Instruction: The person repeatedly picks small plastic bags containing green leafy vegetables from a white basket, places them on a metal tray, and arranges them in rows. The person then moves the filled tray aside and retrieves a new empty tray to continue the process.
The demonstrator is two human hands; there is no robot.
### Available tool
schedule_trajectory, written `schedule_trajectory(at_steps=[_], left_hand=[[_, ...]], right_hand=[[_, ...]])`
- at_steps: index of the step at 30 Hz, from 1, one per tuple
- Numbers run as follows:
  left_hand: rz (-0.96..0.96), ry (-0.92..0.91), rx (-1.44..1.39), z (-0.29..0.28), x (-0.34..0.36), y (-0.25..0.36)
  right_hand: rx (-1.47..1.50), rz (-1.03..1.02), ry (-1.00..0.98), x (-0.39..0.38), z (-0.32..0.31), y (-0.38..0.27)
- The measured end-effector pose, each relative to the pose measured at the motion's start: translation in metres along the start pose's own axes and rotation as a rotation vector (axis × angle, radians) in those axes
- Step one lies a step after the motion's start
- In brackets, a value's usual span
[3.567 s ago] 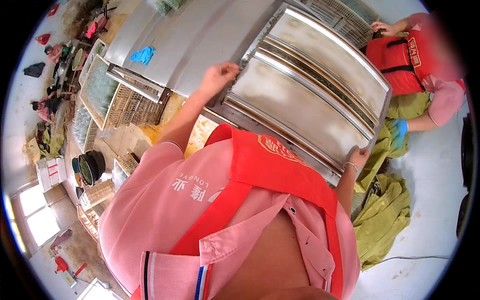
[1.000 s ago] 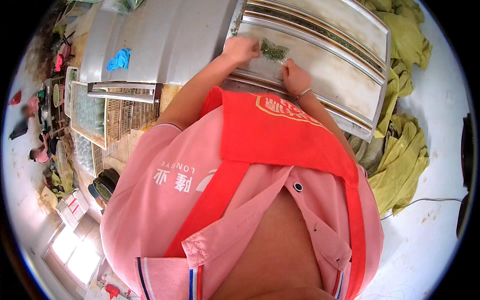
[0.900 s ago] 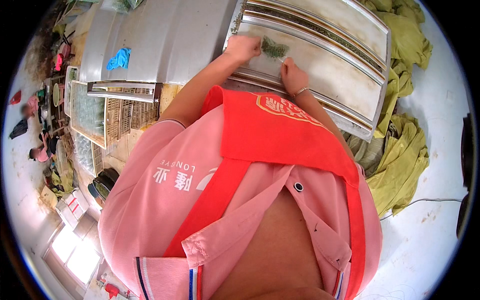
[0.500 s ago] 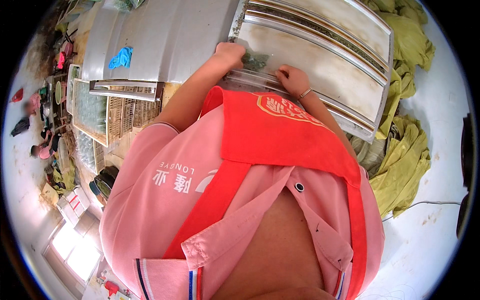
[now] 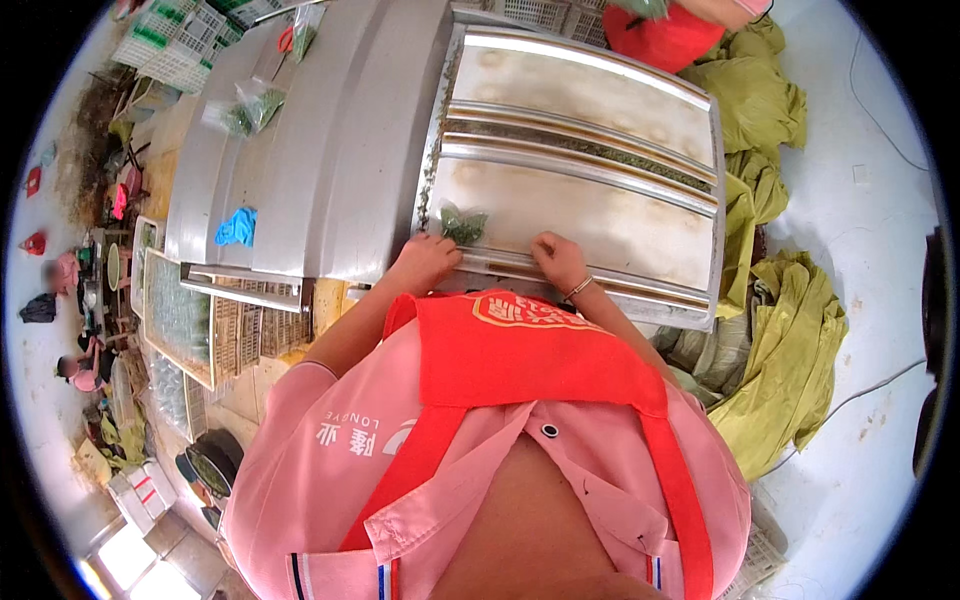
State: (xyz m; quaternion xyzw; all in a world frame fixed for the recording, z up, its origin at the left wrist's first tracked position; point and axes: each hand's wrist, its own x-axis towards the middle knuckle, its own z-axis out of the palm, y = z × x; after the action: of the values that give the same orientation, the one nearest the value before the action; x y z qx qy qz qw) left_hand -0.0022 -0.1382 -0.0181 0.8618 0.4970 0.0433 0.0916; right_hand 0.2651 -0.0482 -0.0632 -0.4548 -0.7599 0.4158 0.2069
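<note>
A small clear bag of green leaves [image 5: 463, 224] lies on the pale metal panel, close to the near rail [image 5: 515, 268]. Just left of it, my left hand [image 5: 428, 262] rests at the rail's left end with its fingers curled; I cannot make out anything in them. My right hand [image 5: 558, 262] is bent into a loose fist at the same rail, right of the bag and apart from it. Whatever its fingers might hold is hidden. A thin bracelet circles the right wrist.
Left of the panel, a grey metal table [image 5: 330, 150] carries more bagged greens [image 5: 258, 105], a blue cloth [image 5: 236, 228] and red-handled scissors [image 5: 286, 40]. Crates [image 5: 180, 320] stand at left, yellow-green sacks [image 5: 780, 340] at right. A co-worker's arm [image 5: 715, 10] reaches in beyond the panel.
My view has tilted up, so the far side shows more, with a co-worker's arm and red apron. My left hand now sits clear of the leaf bag, which it partly overlapped before.
</note>
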Motion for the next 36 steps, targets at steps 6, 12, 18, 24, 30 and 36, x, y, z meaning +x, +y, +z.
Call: schedule_trajectory(at_steps=[6, 12, 18, 24, 30, 36], left_hand=[[-0.036, 0.014, -0.036, 0.012, -0.002, 0.003], [-0.08, -0.062, -0.096, 0.017, -0.004, 0.005], [-0.179, -0.097, -0.31, -0.002, 0.001, 0.015], [-0.28, 0.096, -0.431, -0.022, 0.036, 0.034], [-0.299, 0.027, -0.501, -0.031, 0.059, 0.043], [-0.381, 0.006, -0.667, -0.009, 0.074, 0.043]], right_hand=[[0.045, 0.075, 0.075, 0.005, -0.007, 0.024], [0.528, 0.236, 0.126, 0.012, -0.023, 0.05], [1.071, 0.518, 0.202, 0.004, -0.058, 0.026], [1.734, 0.54, 0.154, 0.014, -0.066, 0.034], [2.042, 0.549, 0.374, 0.024, -0.07, 0.029], [2.038, 0.583, 0.278, 0.015, -0.065, 0.079]])
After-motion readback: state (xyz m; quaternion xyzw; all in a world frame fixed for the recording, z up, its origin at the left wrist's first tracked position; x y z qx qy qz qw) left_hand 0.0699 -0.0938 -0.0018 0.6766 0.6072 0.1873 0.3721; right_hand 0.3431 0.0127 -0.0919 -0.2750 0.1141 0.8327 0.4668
